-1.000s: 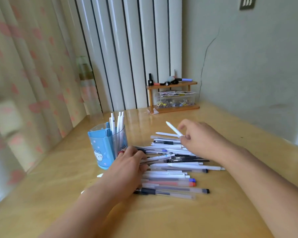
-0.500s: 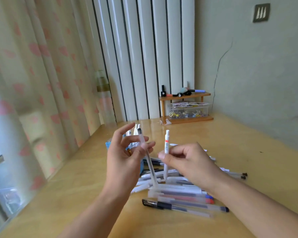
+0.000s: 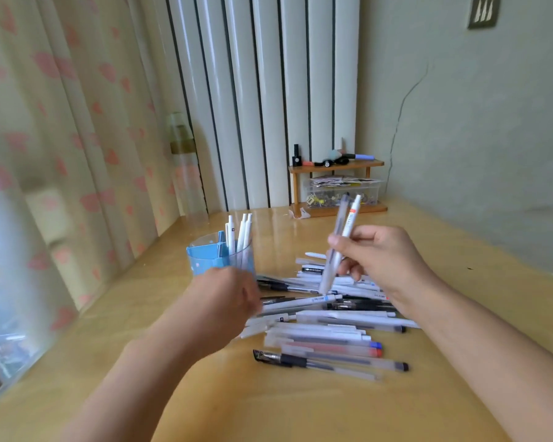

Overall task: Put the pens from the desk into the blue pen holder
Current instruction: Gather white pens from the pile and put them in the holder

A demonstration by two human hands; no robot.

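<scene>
**Two pens up, pile waiting**

Near, the pile sprawls across the desk. Left hand reaches into it, blurred, fingers unreadable. Right hand pinches two pens upright, likely bundled for one drop. Far left, the holder stands part-filled.

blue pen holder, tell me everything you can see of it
The blue pen holder stands upright on the wooden desk, left of the pile of loose pens. It looks like plastic: an opaque light-blue part with small pale dots at the front left, and a clear, faintly tinted rounded compartment at the right. Several white pens stand in that clear compartment, tips rising above the rim. The left hand, blurred, covers its lower edge; whether they touch cannot be told.
</scene>
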